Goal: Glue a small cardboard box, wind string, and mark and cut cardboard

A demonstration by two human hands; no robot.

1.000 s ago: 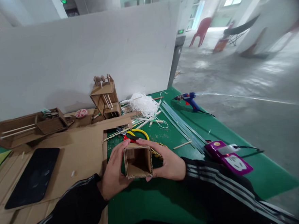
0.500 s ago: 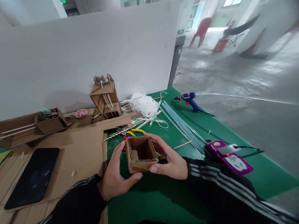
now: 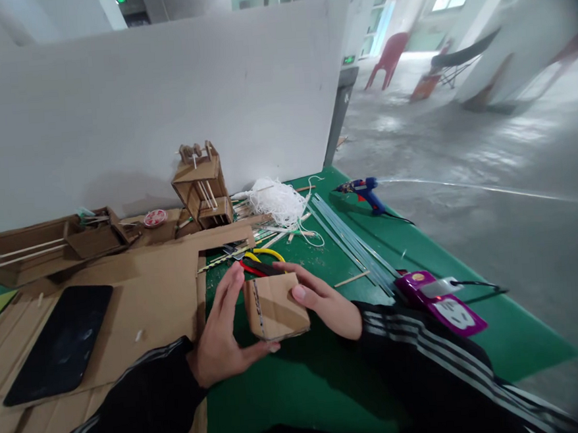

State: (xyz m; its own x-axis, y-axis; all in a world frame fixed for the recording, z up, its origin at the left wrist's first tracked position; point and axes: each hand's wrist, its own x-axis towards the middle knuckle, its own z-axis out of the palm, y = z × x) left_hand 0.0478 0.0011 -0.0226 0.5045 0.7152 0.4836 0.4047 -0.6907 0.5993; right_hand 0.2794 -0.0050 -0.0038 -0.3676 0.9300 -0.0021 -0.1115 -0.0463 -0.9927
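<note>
A small cardboard box [image 3: 278, 306] is held between both hands above the green table, a closed face toward me and its opening out of sight. My right hand [image 3: 327, 305] grips the box's right side, thumb laid on the face and fingers behind it. Around the left side curves my left hand [image 3: 223, 340], its fingertips at the upper left corner and its thumb along the lower edge. Just beyond the box lie pliers [image 3: 260, 267] with red and yellow handles, partly hidden by it.
Cardboard sheets [image 3: 160, 285] and a black phone-like slab [image 3: 60, 344] lie left. Behind stand a cardboard frame with sticks [image 3: 201, 183], a long cardboard tray [image 3: 29, 251] and tangled white string [image 3: 278, 203]. Glue sticks [image 3: 353, 242], a blue glue gun [image 3: 366, 192] and a purple power strip [image 3: 441, 303] are right.
The box has been tipped over in my hands, so its opening is replaced by a closed face. My right thumb has moved up onto that face, and more of the pliers shows.
</note>
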